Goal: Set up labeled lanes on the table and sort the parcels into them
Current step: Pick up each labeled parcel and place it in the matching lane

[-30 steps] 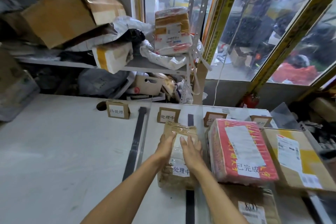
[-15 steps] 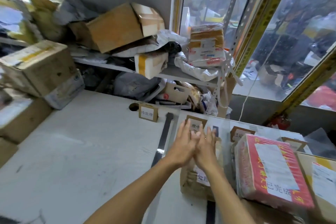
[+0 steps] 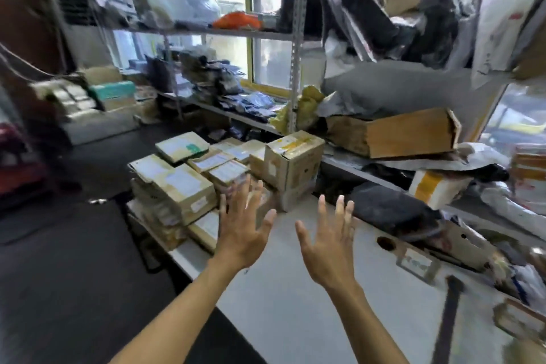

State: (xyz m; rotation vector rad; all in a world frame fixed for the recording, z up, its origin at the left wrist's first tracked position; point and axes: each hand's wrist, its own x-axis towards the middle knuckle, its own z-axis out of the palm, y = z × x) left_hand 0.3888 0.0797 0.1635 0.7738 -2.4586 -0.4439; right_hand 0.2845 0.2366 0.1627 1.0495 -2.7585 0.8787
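Note:
Both my hands hover above the white table (image 3: 295, 304) with fingers spread and nothing in them. My left hand (image 3: 242, 230) is just short of a pile of several cardboard parcels (image 3: 183, 186) stacked at the table's far left end. My right hand (image 3: 328, 242) is beside it, over bare tabletop. A taller taped box (image 3: 291, 165) stands behind the pile. At the right, a small cardboard lane label (image 3: 418, 264) stands on the table, with a black tape strip (image 3: 447, 319) running from it toward me and a second label (image 3: 520, 320) at the frame's edge. The view is blurred.
Metal shelving (image 3: 295, 68) crammed with bags and boxes runs behind the table. An open brown carton (image 3: 396, 136) and a black bag (image 3: 387, 210) lie on the low shelf just past the table. Dark floor (image 3: 74, 275) lies to the left.
My view has swung left, from the labeled lanes to the parcel pile. Both hands have left the taped parcel in the middle lane, moved left and spread apart, empty.

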